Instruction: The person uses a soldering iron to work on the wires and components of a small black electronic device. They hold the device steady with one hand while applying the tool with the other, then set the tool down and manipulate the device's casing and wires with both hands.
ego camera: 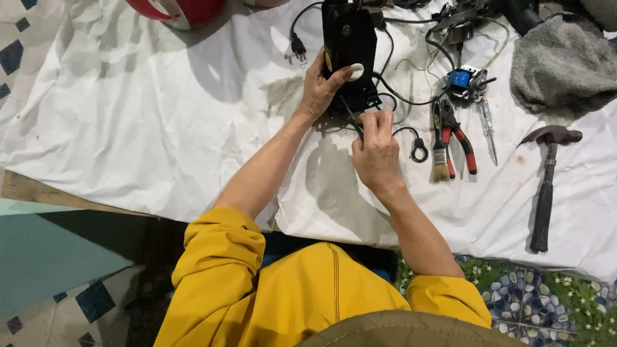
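a white sheet (141,122) covers the desk, and a red and white round thing (177,9) shows partly at the far edge toward the left. a black plug (297,47) lies on the sheet just left of a black device (349,54) that stands near the middle of the far edge. the left hand (319,87) wraps the device's near left side, the grip closed on the casing with the thumb beside a white knob (357,71) on its front. just nearer, at the device's base, the right hand (376,151) pinches a thin dark tool (352,119) whose tip points up into the device; the grip is narrow and holding that tool. black cords (398,96) loop out from the device to the right, and a small black ring (419,152) lies just right of the right hand. further right lie a small brush (439,164) and red-handled pliers (464,144) side by side, touching or nearly so. beyond them sits a blue coil part (461,78), with a clear-handled screwdriver (488,128) just below it. a grey cloth (562,64) is bunched at the far right corner. a hammer (545,186) lies near the right edge, head away from the person, handle reaching toward the near edge. yellow sleeves (218,257) are pushed up on both arms.
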